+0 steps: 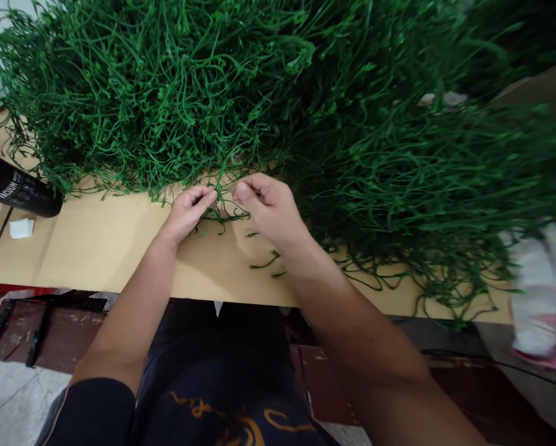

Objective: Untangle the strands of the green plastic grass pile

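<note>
My left hand point(189, 212) is closed in a pinch at the tip of its thumb and fingers, on a thin green artificial plant stem point(219, 183). Close beside it on the right, my right hand point(273, 207) is closed too, with thumb against curled fingers; whatever it pinches is too small to make out. Both hands are just above the cardboard-covered table point(105, 241), at the near edge of a big heap of green artificial plant stems point(166, 93). A few loose stems lie beneath and between the hands.
A second pile of green stems point(426, 179) spreads to the right, some hanging over the table's front edge. On the left are a black bottle point(20, 186), lying tilted, and a small white piece point(22, 228). A white and pink cloth point(540, 303) is at the far right.
</note>
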The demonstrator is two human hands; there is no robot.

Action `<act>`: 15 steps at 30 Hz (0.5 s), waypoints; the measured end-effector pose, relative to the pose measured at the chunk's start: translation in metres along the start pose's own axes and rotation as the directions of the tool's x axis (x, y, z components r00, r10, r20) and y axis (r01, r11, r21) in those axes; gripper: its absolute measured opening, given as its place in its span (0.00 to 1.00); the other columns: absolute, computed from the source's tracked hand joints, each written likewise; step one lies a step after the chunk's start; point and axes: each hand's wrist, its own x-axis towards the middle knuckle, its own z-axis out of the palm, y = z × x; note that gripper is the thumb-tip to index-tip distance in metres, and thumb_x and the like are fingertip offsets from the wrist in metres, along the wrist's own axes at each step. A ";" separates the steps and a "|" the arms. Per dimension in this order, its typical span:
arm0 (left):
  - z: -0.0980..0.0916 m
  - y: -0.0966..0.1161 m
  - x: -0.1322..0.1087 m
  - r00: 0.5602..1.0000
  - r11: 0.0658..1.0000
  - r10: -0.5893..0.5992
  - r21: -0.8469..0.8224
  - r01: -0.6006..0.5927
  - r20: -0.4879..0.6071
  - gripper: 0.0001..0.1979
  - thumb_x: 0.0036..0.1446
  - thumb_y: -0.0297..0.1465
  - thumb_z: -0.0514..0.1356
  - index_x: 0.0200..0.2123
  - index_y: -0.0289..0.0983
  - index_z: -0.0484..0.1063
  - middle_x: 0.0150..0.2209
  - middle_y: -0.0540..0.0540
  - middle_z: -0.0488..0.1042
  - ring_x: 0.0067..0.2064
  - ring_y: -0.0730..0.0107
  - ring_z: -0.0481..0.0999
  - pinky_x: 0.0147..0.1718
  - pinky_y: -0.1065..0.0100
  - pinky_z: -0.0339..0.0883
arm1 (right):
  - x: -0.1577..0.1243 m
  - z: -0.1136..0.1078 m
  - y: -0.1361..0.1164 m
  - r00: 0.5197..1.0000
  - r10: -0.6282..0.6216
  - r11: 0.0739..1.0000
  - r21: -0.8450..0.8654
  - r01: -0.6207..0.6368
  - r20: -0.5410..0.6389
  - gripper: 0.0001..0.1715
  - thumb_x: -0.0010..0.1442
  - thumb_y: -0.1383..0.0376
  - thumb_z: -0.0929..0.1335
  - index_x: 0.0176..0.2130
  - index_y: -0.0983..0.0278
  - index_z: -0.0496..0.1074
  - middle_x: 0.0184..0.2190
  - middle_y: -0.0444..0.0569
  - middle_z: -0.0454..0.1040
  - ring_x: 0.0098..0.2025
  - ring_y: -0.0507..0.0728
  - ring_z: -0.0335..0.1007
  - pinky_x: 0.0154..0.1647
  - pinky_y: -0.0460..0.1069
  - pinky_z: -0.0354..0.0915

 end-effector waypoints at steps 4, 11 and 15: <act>0.001 0.000 0.000 0.999 0.998 -0.033 0.062 0.032 0.009 0.17 0.52 0.43 0.57 0.22 0.35 0.63 0.22 0.53 0.61 0.27 0.77 0.59 0.31 0.72 0.55 | -0.002 0.000 -0.004 0.994 0.109 0.966 0.239 -0.099 -0.029 0.22 0.55 0.47 0.63 0.26 0.63 0.63 0.25 0.45 0.67 0.28 0.49 0.62 0.34 0.49 0.63; 0.009 -0.007 0.001 0.999 0.991 -0.053 0.123 0.054 -0.014 0.14 0.53 0.38 0.57 0.22 0.35 0.63 0.21 0.54 0.59 0.26 0.78 0.58 0.29 0.73 0.55 | -0.016 0.002 -0.013 0.995 0.078 0.933 0.355 -0.052 -0.060 0.21 0.57 0.49 0.63 0.25 0.61 0.58 0.23 0.43 0.64 0.30 0.50 0.66 0.38 0.51 0.65; 0.011 -0.009 -0.003 0.998 0.974 -0.068 0.219 0.064 0.008 0.12 0.54 0.37 0.55 0.24 0.36 0.64 0.21 0.54 0.59 0.26 0.77 0.59 0.28 0.72 0.54 | -0.022 0.005 -0.018 0.991 0.070 0.901 0.433 -0.013 -0.115 0.21 0.57 0.52 0.64 0.23 0.61 0.53 0.20 0.40 0.58 0.25 0.48 0.60 0.29 0.48 0.61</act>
